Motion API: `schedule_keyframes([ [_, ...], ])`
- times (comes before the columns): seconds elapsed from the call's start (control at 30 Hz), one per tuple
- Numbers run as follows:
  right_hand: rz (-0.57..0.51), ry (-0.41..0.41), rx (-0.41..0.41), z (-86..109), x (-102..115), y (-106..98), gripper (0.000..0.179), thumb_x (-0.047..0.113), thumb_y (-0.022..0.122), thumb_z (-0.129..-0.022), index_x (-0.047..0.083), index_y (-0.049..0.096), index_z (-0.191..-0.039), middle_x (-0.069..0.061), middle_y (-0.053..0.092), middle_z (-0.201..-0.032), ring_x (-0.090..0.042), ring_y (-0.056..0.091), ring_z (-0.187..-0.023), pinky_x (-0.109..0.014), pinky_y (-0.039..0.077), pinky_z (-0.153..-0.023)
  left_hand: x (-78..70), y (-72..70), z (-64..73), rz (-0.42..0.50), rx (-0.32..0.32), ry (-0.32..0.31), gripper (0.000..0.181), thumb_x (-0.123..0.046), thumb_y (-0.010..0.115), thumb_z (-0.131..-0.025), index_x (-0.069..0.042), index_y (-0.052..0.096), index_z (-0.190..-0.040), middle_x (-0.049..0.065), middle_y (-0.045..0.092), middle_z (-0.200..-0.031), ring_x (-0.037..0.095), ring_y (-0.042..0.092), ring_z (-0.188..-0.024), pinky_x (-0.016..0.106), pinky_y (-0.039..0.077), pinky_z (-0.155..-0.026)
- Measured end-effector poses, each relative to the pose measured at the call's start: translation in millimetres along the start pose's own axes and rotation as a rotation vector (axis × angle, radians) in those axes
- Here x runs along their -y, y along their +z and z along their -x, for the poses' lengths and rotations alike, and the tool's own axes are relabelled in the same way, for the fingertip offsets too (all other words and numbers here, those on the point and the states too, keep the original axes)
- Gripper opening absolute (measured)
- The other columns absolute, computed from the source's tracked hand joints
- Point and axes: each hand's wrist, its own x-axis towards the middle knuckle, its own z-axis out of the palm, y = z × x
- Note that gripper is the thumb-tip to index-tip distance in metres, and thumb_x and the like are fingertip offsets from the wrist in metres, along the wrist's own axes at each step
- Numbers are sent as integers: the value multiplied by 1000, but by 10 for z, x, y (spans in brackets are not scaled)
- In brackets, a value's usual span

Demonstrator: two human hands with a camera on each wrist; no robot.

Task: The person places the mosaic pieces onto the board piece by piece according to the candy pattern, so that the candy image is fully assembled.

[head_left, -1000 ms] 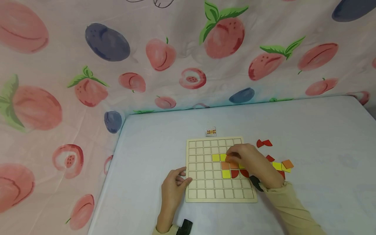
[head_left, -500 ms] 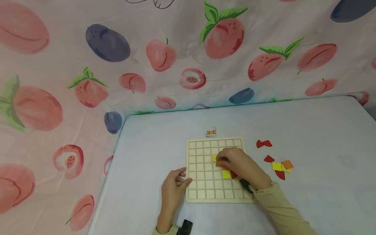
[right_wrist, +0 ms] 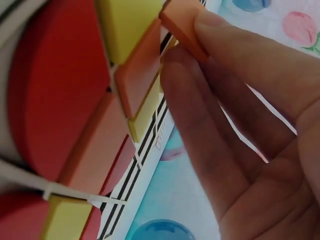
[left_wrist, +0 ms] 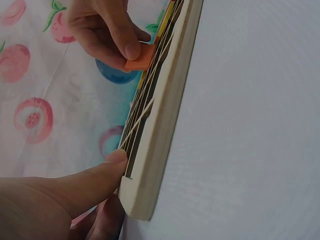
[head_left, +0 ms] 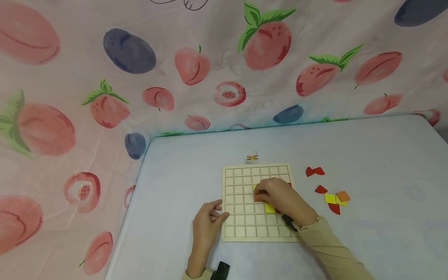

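Observation:
A square wooden grid board (head_left: 241,229) lies on the white table. Its left edge is held by my left hand (head_left: 206,223), thumb (left_wrist: 116,157) on the rim and the other fingers lower at its side. Between thumb and fingertips, my right hand (head_left: 278,196) pinches an orange square tile (right_wrist: 182,25), tilted over a cell left of the placed tiles. The right wrist view shows a yellow tile (right_wrist: 127,30), an orange tile (right_wrist: 137,70) and large red rounded pieces (right_wrist: 60,90) set in the grid. Part of this pattern is hidden by my right hand in the head view.
A small pattern card (head_left: 251,157) lies behind the board. To the right are loose red pieces (head_left: 321,189), a loose yellow tile (head_left: 330,198) and a loose orange tile (head_left: 343,195) resting partly on another yellow one. Fruit-print cloth (head_left: 210,70) stands behind and left.
My right hand has moved left across the board with the orange tile, baring the loose pieces on the right. My left hand has stayed at the board's edge.

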Motion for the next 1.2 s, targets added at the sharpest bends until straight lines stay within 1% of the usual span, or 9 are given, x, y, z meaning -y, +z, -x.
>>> schedule_keyframes([
  [0.13,47,-25,-25,0,-9,32,7,15,82,-82,14,78,-87,8,68,-85,-9,60,-78,-30,56,-77,3,2,1,-1,2,-1,41,-14,84,-78,-10,72,-117,-2,65,-96,7,61,-80,17,56,-68],
  [0.3,48,-28,-43,6,-20,58,5,15,81,-83,13,76,-85,7,59,-82,-7,50,-73,-24,51,-68,5,6,-1,-8,-5,11,41,-14,85,-78,-10,72,-117,-3,65,-95,6,61,-79,17,55,-68],
  [0.53,61,-46,-49,2,-24,65,6,14,80,-84,13,74,-83,6,58,-80,-7,48,-71,-22,49,-65,1,9,-5,-2,-14,30,40,-13,84,-78,-9,72,-116,-2,65,-94,8,61,-79,16,55,-67],
  [0.67,85,-49,-56,17,-31,60,7,16,80,-84,14,74,-85,7,59,-82,-7,48,-73,-22,49,-66,4,9,-2,4,-9,22,40,-14,84,-78,-9,72,-116,-1,65,-94,9,61,-79,16,55,-67],
  [0.77,102,-45,-76,45,-45,32,10,19,82,-83,14,74,-88,8,59,-84,-7,49,-75,-24,50,-68,3,8,-1,7,-4,15,40,-15,84,-78,-9,72,-116,-2,65,-94,9,61,-79,16,55,-67],
  [0.9,126,-30,-95,97,-71,-39,15,19,83,-81,14,74,-92,6,62,-89,-10,53,-80,-28,54,-73,1,9,-1,6,-3,15,40,-15,85,-78,-9,72,-116,-2,65,-94,9,61,-79,16,55,-66],
  [1.0,139,-10,-93,148,-99,-99,18,19,83,-81,13,74,-95,3,65,-95,-14,56,-86,-32,56,-77,0,11,-4,3,-1,11,40,-14,84,-78,-9,72,-116,-2,65,-95,8,61,-79,16,55,-67],
  [1.07,149,1,-97,182,-124,-137,20,18,84,-81,13,74,-97,2,65,-97,-15,57,-89,-34,57,-79,-3,8,-2,4,0,9,40,-14,84,-79,-9,72,-116,-2,65,-95,8,61,-79,16,55,-67],
  [1.2,169,12,-106,248,-173,-219,20,17,84,-80,12,74,-97,2,65,-96,-17,58,-91,-33,57,-77,-5,5,1,8,-2,12,40,-14,84,-79,-9,72,-116,-2,65,-95,9,62,-79,17,55,-67],
])
